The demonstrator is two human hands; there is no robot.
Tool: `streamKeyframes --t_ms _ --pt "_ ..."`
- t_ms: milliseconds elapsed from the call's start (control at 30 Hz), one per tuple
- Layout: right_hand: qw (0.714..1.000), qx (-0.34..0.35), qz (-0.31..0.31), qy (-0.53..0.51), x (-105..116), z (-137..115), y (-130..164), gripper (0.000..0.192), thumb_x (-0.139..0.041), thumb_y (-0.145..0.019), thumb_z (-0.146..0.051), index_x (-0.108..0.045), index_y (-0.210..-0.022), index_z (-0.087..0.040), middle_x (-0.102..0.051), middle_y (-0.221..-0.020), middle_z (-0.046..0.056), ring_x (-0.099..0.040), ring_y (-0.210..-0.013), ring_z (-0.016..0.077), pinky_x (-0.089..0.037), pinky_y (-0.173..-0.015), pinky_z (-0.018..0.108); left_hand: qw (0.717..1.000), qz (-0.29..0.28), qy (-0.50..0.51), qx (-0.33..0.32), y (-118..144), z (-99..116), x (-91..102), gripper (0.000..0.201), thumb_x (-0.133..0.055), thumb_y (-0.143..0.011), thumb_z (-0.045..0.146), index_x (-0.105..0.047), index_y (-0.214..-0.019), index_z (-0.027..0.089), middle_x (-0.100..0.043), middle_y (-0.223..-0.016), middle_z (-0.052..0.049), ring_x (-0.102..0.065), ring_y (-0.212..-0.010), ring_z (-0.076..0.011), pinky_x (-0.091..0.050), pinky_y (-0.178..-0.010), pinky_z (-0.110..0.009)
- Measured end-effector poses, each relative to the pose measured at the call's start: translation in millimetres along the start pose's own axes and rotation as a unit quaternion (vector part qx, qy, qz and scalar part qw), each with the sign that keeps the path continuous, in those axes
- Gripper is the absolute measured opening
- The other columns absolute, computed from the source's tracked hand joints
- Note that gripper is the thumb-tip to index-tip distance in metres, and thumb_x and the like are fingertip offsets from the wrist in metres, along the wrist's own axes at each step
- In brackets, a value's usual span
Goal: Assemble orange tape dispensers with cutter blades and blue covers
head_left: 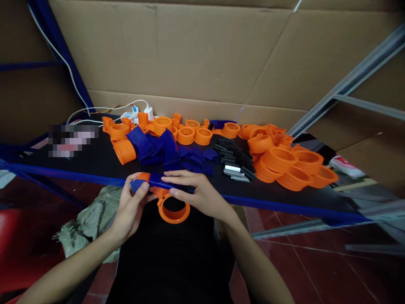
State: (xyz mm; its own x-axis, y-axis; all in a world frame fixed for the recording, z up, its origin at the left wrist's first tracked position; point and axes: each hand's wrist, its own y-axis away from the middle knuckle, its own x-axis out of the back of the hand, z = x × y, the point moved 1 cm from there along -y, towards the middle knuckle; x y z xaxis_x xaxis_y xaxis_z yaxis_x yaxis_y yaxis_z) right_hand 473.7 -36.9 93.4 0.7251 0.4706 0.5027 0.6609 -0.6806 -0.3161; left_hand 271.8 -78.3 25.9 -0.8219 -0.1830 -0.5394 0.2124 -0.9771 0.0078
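Note:
In front of my torso I hold an orange tape dispenser body with a round ring (174, 221) hanging on its lower side. A dark blue plate (157, 180) lies along its top. My left hand (131, 209) is closed around the left end, its thumb pressing a blue end piece (136, 184). My right hand (199, 192) grips from the right, with outstretched fingers on the blue plate and the thumb near the ring. Just beyond, on the black bench top, lie stacked blue plates (141, 144) and small blue pieces (198, 158).
More orange dispenser bodies (186, 135) line the back, and a heap of orange ring parts (278, 158) fills the right. Black strips (232, 152) and a white piece (232, 168) lie between. A power strip with plugs (148, 112) stands at the back left; a sack (101, 215) sits below.

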Motion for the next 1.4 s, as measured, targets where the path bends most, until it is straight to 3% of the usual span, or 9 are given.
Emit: streamKeyframes --t_ms 100,233,500,633,800,967,1167,1300,1400 --pt "0.999 -0.021 -0.015 -0.042 3.4 -6.3 1.7 0.035 -0.069 -0.089 -0.029 -0.068 -0.124 -0.028 -0.062 -0.134 0.007 -0.058 -0.122 0.0219 -0.046 -0.104 0.04 0.997 -0.023 -0.055 -0.041 9.3 7.9 -3.4 0.053 -0.087 -0.066 0.021 -0.062 -0.113 0.025 -0.067 -0.101 -0.001 -0.065 -0.088 -0.0198 -0.052 -0.082 -0.031" --pt "0.984 -0.076 0.031 -0.157 0.1 -11.4 3.5 0.033 -0.075 -0.083 -0.032 -0.071 -0.114 -0.021 -0.069 -0.1 0.004 -0.062 -0.089 0.015 -0.051 -0.081 0.028 0.978 -0.086 -0.154 -0.111 26.2 22.3 -10.8 0.074 -0.094 -0.043 0.007 -0.067 -0.111 0.021 -0.065 -0.113 -0.008 -0.06 -0.105 -0.0299 -0.047 -0.093 -0.036" --pt "0.939 -0.103 -0.011 -0.327 -8.1 -20.2 6.3 0.021 -0.086 -0.069 -0.022 -0.075 -0.086 -0.018 -0.065 -0.081 0.0 -0.056 -0.075 0.0109 -0.046 -0.068 0.022 0.889 -0.257 -0.24 -0.292 33.9 34.3 -5.7 0.085 -0.093 -0.044 0.008 -0.064 -0.122 0.029 -0.067 -0.109 -0.011 -0.063 -0.099 -0.0348 -0.048 -0.091 -0.051" --pt "0.934 -0.101 -0.026 -0.342 -9.1 -20.4 8.2 0.021 -0.088 -0.068 -0.02 -0.073 -0.083 -0.017 -0.066 -0.082 0.0 -0.056 -0.076 0.0103 -0.045 -0.07 0.022 0.871 -0.286 -0.253 -0.31 34.8 38.0 -2.7 0.086 -0.091 -0.045 0.006 -0.066 -0.123 0.031 -0.068 -0.108 -0.011 -0.064 -0.096 -0.0351 -0.05 -0.088 -0.053" --pt "0.935 -0.085 -0.049 -0.34 -13.5 -16.2 8.2 0.022 -0.087 -0.069 -0.025 -0.07 -0.08 -0.016 -0.063 -0.079 -0.001 -0.058 -0.074 0.0112 -0.048 -0.073 0.026 0.885 -0.291 -0.23 -0.283 37.0 40.5 -5.0 0.083 -0.092 -0.042 0.003 -0.068 -0.117 0.029 -0.07 -0.108 -0.011 -0.066 -0.097 -0.0353 -0.051 -0.091 -0.054" --pt "0.994 -0.02 0.055 -0.09 -8.8 -26.3 8.1 0.014 -0.069 -0.09 -0.03 -0.073 -0.099 -0.02 -0.066 -0.099 0.005 -0.062 -0.094 0.0171 -0.051 -0.088 0.033 0.953 -0.19 -0.153 -0.179 31.8 31.2 -6.5 0.072 -0.092 -0.051 0.01 -0.06 -0.114 0.025 -0.067 -0.125 -0.015 -0.062 -0.118 -0.0381 -0.045 -0.101 -0.053" --pt "0.979 0.047 0.013 0.198 -8.4 -59.6 25.1 0.056 -0.068 -0.09 -0.04 -0.052 -0.143 -0.029 -0.05 -0.142 0.009 -0.05 -0.128 0.0248 -0.046 -0.108 0.042 0.99 -0.051 -0.049 -0.123 21.3 19.2 -0.8 0.055 -0.08 -0.076 0.029 -0.052 -0.122 0.023 -0.066 -0.13 -0.015 -0.067 -0.111 -0.0293 -0.052 -0.094 -0.042" --pt "0.945 0.036 0.057 0.319 -16.5 -58.0 29.5 0.045 -0.058 -0.096 -0.021 -0.055 -0.141 -0.026 -0.06 -0.126 0.011 -0.058 -0.115 0.0246 -0.052 -0.098 0.042 0.998 -0.028 -0.002 -0.047 17.4 16.9 -1.7 0.04 -0.07 -0.086 0.033 -0.055 -0.122 0.024 -0.063 -0.135 -0.013 -0.067 -0.111 -0.0265 -0.057 -0.087 -0.04" --pt "0.942 0.048 0.104 0.316 3.3 -45.7 17.5 0.035 -0.051 -0.098 -0.018 -0.065 -0.129 -0.023 -0.068 -0.11 0.01 -0.063 -0.102 0.0221 -0.055 -0.088 0.038 0.996 -0.081 0.022 -0.017 17.7 15.3 -7.2 0.049 -0.069 -0.086 0.036 -0.053 -0.131 0.026 -0.059 -0.141 -0.012 -0.06 -0.123 -0.0295 -0.055 -0.093 -0.045"
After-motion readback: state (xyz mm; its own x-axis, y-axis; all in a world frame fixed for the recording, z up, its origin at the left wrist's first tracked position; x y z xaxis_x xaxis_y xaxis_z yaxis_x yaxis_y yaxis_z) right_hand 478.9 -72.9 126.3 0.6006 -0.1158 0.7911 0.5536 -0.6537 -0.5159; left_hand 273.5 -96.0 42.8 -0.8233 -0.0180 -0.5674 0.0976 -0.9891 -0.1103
